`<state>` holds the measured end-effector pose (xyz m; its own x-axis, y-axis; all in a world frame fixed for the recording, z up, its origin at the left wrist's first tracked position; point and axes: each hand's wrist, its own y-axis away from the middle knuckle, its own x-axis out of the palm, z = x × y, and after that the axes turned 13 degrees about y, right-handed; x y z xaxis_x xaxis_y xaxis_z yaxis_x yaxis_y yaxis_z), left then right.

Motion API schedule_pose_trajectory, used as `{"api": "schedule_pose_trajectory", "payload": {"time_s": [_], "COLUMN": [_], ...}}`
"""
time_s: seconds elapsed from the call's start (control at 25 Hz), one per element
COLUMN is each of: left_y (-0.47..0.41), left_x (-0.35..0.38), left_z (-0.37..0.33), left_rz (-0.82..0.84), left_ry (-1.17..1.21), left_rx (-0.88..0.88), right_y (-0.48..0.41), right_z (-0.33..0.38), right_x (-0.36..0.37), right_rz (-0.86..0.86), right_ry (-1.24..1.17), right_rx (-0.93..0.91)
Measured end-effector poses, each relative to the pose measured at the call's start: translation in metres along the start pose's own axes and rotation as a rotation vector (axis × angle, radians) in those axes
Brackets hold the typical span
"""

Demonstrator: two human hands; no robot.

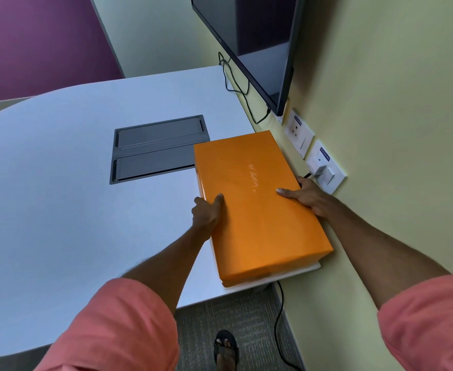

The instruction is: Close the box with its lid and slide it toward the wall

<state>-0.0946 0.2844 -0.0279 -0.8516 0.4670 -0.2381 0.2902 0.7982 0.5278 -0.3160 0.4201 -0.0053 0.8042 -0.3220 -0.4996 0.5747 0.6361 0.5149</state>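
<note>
Our left hand (206, 212) grips the left long side of the orange box (255, 199), thumb lying on the lid and fingers wrapped down the side wall, while our right hand (307, 195) is clamped on the opposite side the same way, thumb on top and fingers hidden between the box and the wall (396, 129). Holding it from both sides like this keeps the box square as it moves, we think, so that neither end swings out. The orange lid (246, 162) covers the whole top, so we judge the closing done; a pale strip of the box's base shows under the lid at the near end. The box lies on the right part of the white bench (72, 188), its long side running along the wall and very close to it, its near end almost at the bench's near edge. Its left far corner overlaps the grey cable hatch (155, 148) set into the bench. On the wall just beside our right hand sit the sockets (324, 167), one with a white plug in it, so we should mind our knuckles there. What remains, we reckon, is only a last nudge to the right.
</note>
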Motion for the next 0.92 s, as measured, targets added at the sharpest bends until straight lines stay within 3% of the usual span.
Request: {"api": "schedule_pose_trajectory", "payload": {"time_s": [0.24,0.56,0.68,0.92], "left_y": [-0.002,0.004,0.001,-0.007], "left_x": [-0.005,-0.011,-0.026,-0.081], "left_z": [-0.001,-0.012,-0.02,-0.033], "left_rz": [0.046,0.092,0.071,-0.078], "left_ry": [-0.068,-0.171,-0.257,-0.716], "left_rx": [-0.004,0.015,0.156,0.524], "right_y": [0.002,0.009,0.015,0.022], "right_z": [0.002,0.025,0.04,0.097], "right_x": [0.001,0.036,0.05,0.091], "right_rz": [-0.049,-0.4,-0.445,-0.513], "right_ry": [0.048,0.583,0.707,0.841], "right_rx": [-0.008,-0.239,-0.289,-0.479]}}
